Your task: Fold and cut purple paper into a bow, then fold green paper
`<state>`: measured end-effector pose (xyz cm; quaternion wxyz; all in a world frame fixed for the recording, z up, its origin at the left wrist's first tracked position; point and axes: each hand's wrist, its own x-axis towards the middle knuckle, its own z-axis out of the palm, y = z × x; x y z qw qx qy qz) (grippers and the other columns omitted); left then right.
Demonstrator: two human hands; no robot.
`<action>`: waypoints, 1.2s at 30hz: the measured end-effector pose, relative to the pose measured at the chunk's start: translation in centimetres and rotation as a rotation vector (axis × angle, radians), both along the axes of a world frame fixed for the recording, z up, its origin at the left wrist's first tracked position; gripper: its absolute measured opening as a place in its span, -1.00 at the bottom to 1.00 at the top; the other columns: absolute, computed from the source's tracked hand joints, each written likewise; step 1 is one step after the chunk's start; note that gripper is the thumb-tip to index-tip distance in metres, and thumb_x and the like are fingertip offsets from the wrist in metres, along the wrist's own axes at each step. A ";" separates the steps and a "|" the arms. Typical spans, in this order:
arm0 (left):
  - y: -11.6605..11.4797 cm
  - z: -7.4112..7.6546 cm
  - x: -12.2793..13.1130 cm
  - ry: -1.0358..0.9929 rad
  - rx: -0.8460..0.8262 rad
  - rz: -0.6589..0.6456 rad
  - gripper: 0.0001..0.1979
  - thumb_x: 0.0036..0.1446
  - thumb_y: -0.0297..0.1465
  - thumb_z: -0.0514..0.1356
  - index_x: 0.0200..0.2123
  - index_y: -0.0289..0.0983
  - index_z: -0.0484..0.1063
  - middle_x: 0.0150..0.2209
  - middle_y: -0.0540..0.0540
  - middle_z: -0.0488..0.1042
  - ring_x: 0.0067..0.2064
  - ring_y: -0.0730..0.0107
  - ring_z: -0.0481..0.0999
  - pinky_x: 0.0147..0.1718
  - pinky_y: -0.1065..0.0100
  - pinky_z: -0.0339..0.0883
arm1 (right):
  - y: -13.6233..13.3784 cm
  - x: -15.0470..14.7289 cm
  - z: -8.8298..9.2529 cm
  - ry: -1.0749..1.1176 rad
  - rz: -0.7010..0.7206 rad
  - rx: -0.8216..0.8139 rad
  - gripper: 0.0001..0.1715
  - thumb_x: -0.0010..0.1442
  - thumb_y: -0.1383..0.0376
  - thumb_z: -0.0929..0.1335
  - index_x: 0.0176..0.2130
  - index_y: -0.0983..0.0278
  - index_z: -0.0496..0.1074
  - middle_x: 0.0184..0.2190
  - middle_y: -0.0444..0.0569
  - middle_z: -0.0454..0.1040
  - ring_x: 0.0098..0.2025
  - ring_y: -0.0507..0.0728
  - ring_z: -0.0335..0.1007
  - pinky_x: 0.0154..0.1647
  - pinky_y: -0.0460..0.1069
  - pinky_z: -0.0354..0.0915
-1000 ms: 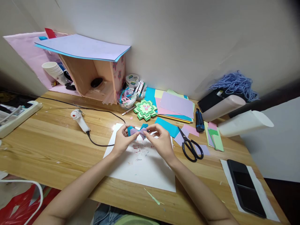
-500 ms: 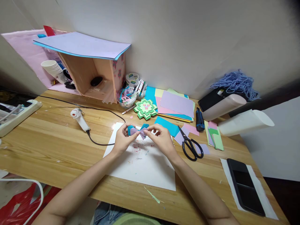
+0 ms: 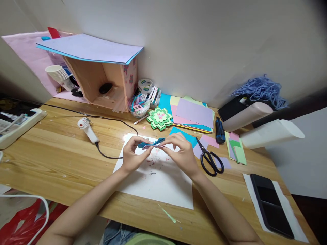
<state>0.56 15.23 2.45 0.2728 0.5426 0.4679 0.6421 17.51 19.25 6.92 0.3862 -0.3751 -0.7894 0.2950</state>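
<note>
Both my hands hold a small folded paper piece (image 3: 150, 144), blue and lilac, over a white sheet (image 3: 158, 185) on the wooden desk. My left hand (image 3: 133, 154) pinches its left end between thumb and fingers. My right hand (image 3: 180, 153) pinches its right end, fingers curled. The piece now lies nearly edge-on to me, so I see it as a thin strip. Small coloured paper scraps are scattered on the white sheet below it.
Black scissors (image 3: 211, 159) lie right of my right hand. A glue gun (image 3: 88, 130) with its cable lies to the left. Behind are a green paper flower (image 3: 159, 118), a stack of coloured paper (image 3: 192, 114), a utility knife (image 3: 219, 130) and a phone (image 3: 272, 204).
Both hands have tilted the paper piece from facing me, shaped like a bow, to nearly flat and edge-on. The hands stayed in about the same place.
</note>
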 end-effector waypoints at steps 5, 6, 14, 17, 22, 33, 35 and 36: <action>-0.3 0.2 -0.1 0.101 0.196 0.020 -0.73 -0.11 -0.58 0.29 -0.34 -0.25 0.30 -0.41 -0.01 0.51 -0.34 0.40 0.55 -0.15 0.20 0.42 | -0.2 0.2 0.3 0.026 0.048 0.134 -0.90 0.08 0.38 0.39 -0.38 0.18 0.50 -0.46 -0.09 0.46 -0.33 0.10 0.30 -0.27 0.03 0.21; -0.4 0.2 -0.1 0.118 0.209 0.035 -0.73 -0.11 -0.57 0.29 -0.35 -0.25 0.29 -0.42 -0.01 0.51 -0.34 0.39 0.56 -0.15 0.19 0.43 | -0.3 0.2 0.4 0.029 0.049 0.148 -0.90 0.09 0.38 0.39 -0.38 0.17 0.50 -0.45 -0.08 0.46 -0.33 0.11 0.31 -0.27 0.03 0.22; -1.3 0.3 -0.1 0.095 0.086 0.091 -0.74 -0.15 -0.49 0.33 -0.42 -0.19 0.29 -0.44 -0.01 0.54 -0.35 0.30 0.57 -0.14 0.07 0.41 | -0.7 0.5 0.3 0.031 0.000 0.126 -0.92 0.04 0.26 0.43 -0.38 0.15 0.44 -0.46 -0.09 0.50 -0.38 0.12 0.35 -0.34 0.05 0.26; -1.2 0.5 0.1 0.048 0.088 0.069 -0.74 -0.16 -0.52 0.32 -0.42 -0.20 0.30 -0.45 0.00 0.53 -0.35 0.32 0.56 -0.14 0.10 0.41 | -0.6 0.5 0.2 0.079 -0.043 0.126 -0.75 -0.05 0.25 0.48 -0.35 0.17 0.38 -0.41 -0.07 0.47 -0.34 0.12 0.33 -0.39 0.01 0.27; -0.8 0.7 0.5 -0.081 -0.057 0.028 -0.72 -0.11 -0.49 0.31 -0.32 -0.23 0.29 -0.38 -0.01 0.45 -0.29 0.36 0.51 -0.23 0.30 0.39 | -0.1 -0.1 0.0 0.106 -0.076 -0.163 -0.47 -0.14 0.15 0.51 -0.17 0.19 0.35 -0.16 -0.01 0.41 -0.14 0.15 0.31 -0.18 0.03 0.29; 0.4 -0.2 0.2 -0.222 -0.491 -0.058 -0.58 -0.15 -0.28 0.34 -0.27 -0.24 0.22 -0.56 0.15 0.27 -0.55 0.53 0.35 -0.57 0.51 0.22 | 0.9 -0.9 -2.4 0.143 -0.017 -0.630 -0.68 -0.03 0.08 0.41 -0.42 0.29 0.41 -0.45 -0.08 0.45 -0.41 0.07 0.36 -0.39 -0.04 0.28; 0.5 -0.2 0.3 -0.237 -0.525 -0.064 -0.56 -0.18 -0.26 0.35 -0.27 -0.24 0.22 -0.58 0.15 0.28 -0.56 0.53 0.36 -0.58 0.50 0.24 | 1.0 -1.0 -2.8 0.152 -0.017 -0.641 -0.68 -0.03 0.07 0.41 -0.43 0.29 0.41 -0.45 -0.08 0.45 -0.41 0.07 0.36 -0.40 -0.05 0.27; 0.5 -0.2 0.3 -0.260 -0.541 -0.077 -0.55 -0.19 -0.25 0.35 -0.27 -0.24 0.21 -0.58 0.15 0.30 -0.56 0.51 0.37 -0.57 0.49 0.25 | 1.0 -1.0 -3.0 0.158 -0.020 -0.645 -0.67 -0.03 0.07 0.40 -0.42 0.29 0.41 -0.45 -0.08 0.45 -0.42 0.07 0.35 -0.40 -0.05 0.26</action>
